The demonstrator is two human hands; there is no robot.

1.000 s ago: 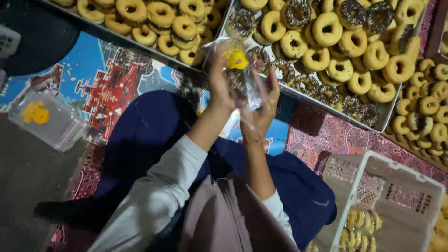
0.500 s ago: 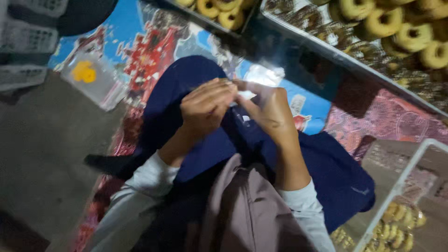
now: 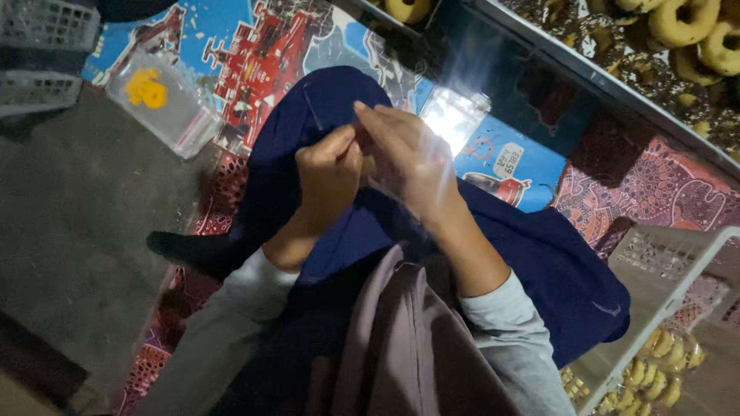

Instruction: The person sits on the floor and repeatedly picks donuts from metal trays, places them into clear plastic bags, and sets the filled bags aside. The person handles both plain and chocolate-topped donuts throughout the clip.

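Observation:
My left hand (image 3: 327, 173) and my right hand (image 3: 408, 158) are pressed together over my lap, above the dark blue cloth (image 3: 532, 254) that covers my legs. The fingers of both pinch the top of a clear plastic bag (image 3: 371, 168), which is mostly hidden between them; only a yellowish bit shows. Just beyond my right hand a shiny clear plastic packet (image 3: 455, 115) catches the light on the mat. I cannot tell whether it is part of the held bag.
A pile of clear bags with a yellow sticker (image 3: 162, 100) lies on the colourful mat (image 3: 262, 62) at the left. White baskets (image 3: 46, 31) stand at the top left. A metal tray of doughnuts (image 3: 678, 38) sits top right, and a white basket (image 3: 663, 254) with packed doughnuts bottom right.
My hands came down from the doughnut tray to my lap with the bag and are now closed tightly together. The view has tilted down, so the trays are mostly out of sight.

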